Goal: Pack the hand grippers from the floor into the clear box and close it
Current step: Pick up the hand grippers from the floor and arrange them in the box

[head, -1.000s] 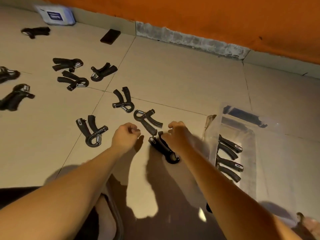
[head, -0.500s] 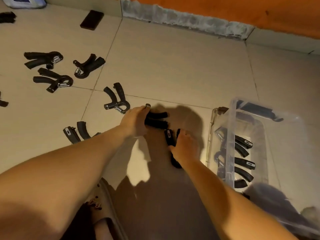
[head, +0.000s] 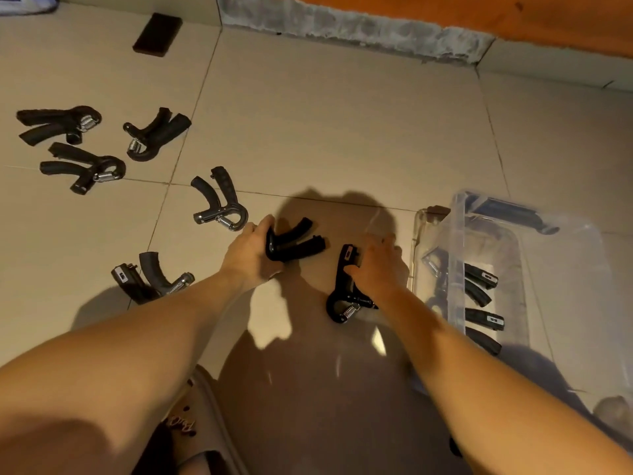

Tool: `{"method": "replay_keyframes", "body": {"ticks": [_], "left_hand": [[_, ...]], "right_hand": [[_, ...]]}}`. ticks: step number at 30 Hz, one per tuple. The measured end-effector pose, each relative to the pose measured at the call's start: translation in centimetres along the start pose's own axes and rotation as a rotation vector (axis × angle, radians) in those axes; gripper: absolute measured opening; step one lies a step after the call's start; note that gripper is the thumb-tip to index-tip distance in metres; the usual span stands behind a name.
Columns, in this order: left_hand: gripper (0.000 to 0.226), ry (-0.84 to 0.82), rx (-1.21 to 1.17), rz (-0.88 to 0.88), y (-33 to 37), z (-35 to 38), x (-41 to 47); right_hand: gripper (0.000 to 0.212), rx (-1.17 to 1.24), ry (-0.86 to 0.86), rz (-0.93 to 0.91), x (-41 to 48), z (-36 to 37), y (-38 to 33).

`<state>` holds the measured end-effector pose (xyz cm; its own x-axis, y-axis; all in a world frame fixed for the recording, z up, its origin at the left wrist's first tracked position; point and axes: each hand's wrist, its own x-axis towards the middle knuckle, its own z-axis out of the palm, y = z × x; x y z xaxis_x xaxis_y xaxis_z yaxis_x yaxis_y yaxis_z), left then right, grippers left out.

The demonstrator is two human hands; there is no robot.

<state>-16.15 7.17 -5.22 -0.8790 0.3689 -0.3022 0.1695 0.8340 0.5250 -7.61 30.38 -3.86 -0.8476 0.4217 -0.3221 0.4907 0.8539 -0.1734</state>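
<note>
My left hand (head: 248,255) clasped the far hand gripper (head: 294,243); my right hand's (head: 375,265) seemingly loose pinch risked dropping the near hand gripper (head: 344,293).

- This looks like a room in a home, with someone crouched low over the floor.
- The floor (head: 325,132) is laid with large beige tiles and thin grout lines, under warm, dim light.
- The wall (head: 445,12) is painted orange, with a rough grey strip (head: 342,29) at its foot and a pale skirting (head: 548,60) on the right.
- A beige clog (head: 205,406) sits close by.
- Small goods lie straight on the tiles: hand grippers (head: 219,204), a clear box (head: 459,234) and a dark flat block (head: 157,34).
</note>
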Motion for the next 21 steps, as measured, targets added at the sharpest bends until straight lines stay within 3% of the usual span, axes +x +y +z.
{"method": "replay_keyframes", "body": {"ticks": [2, 4, 7, 9, 15, 21], "left_hand": [[0.077, 0.003, -0.078, -0.057, 0.2, -0.4, -0.3], [0.069, 0.004, -0.122, -0.102, 0.3, -0.7, -0.6], [0.067, -0.004, -0.147, -0.149, 0.5, -1.3, -1.4], [0.078, -0.029, -0.139, -0.179, 0.7, -1.5, -2.0], [0.107, -0.010, -0.225, -0.281, 0.5, -1.1, -4.7], [0.108, 0.064, -0.211, -0.300, 1.3, -1.7, -7.0]], "right_hand": [[0.071, -0.159, -0.098, -0.188, 0.5, -1.1, 0.2], [0.080, -0.316, -0.207, -0.370, 0.6, -1.8, 0.3], [0.086, -0.492, -0.295, -0.496, 0.2, -1.9, 0.3], [0.087, -0.524, -0.284, -0.497, 0.3, -1.4, 0.4], [0.058, -0.406, -0.263, -0.417, -0.2, -1.7, 0.7], [0.047, -0.357, -0.224, -0.398, -1.2, -2.6, 0.8]]}}
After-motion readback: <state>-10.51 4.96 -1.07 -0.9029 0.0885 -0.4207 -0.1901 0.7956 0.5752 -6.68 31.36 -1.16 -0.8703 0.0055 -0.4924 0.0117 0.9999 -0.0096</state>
